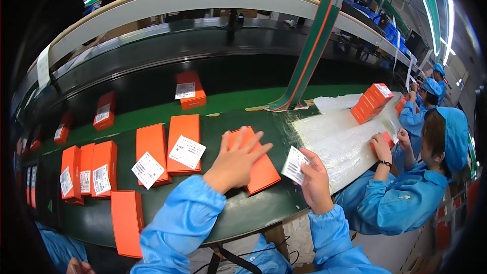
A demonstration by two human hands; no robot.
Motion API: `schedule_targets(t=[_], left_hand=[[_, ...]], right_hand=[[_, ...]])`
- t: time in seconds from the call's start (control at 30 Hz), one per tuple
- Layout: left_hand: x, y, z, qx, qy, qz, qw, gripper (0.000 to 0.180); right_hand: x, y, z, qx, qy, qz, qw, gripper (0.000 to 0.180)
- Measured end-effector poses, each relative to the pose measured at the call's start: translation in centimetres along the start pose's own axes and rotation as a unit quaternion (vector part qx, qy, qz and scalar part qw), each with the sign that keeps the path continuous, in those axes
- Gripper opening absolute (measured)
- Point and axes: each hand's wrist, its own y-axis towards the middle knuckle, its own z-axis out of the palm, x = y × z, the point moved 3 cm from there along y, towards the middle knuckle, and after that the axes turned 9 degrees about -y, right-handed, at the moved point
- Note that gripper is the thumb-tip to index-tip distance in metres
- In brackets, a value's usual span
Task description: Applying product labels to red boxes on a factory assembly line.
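Observation:
My left hand (234,165) lies with spread fingers on an orange box (265,172), which sits slightly turned on the green work surface. Between the thumb and fingers of my right hand (317,182) is a white printed label (294,165), held just right of that box. To the left are two more orange boxes, one (184,132) bearing a white label (186,151) set askew, the other (150,147) with a label (147,170) jutting past its lower edge. A plain-topped orange box (127,222) rests at the near edge of the surface.
Several labelled boxes (104,170) stand at left; others (190,89) lie on the dark conveyor (147,86) beyond. A green post (307,56) rises ahead. On the right, a co-worker (406,193) in blue sits by a wrap-covered surface (335,142) with stacked boxes (372,103).

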Motion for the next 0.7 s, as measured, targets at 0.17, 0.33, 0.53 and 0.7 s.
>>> schedule_targets(t=[0.17, 0.33, 0.53, 0.7], left_hand=[[-1.5, 4.4, -3.4, 0.164, 0.144, -0.008, 0.976, 0.091], [-1.8, 3.8, -1.6, -0.069, -0.003, -0.276, 0.959, 0.091], [-0.7, 0.5, -1.6, -0.148, -0.001, -0.279, 0.949, 0.07], [-0.5, -2.6, -2.1, -0.222, -0.544, -0.121, 0.8, 0.026]], right_hand=[[-0.6, -2.4, -3.2, 0.008, -0.032, 0.029, 0.999, 0.055], [-0.9, -3.0, -4.1, -0.009, -0.029, 0.053, 0.998, 0.034], [-0.9, -2.5, -0.4, 0.044, -0.068, 0.046, 0.996, 0.021], [1.9, -2.1, 2.8, 0.146, -0.106, 0.047, 0.982, 0.023]])
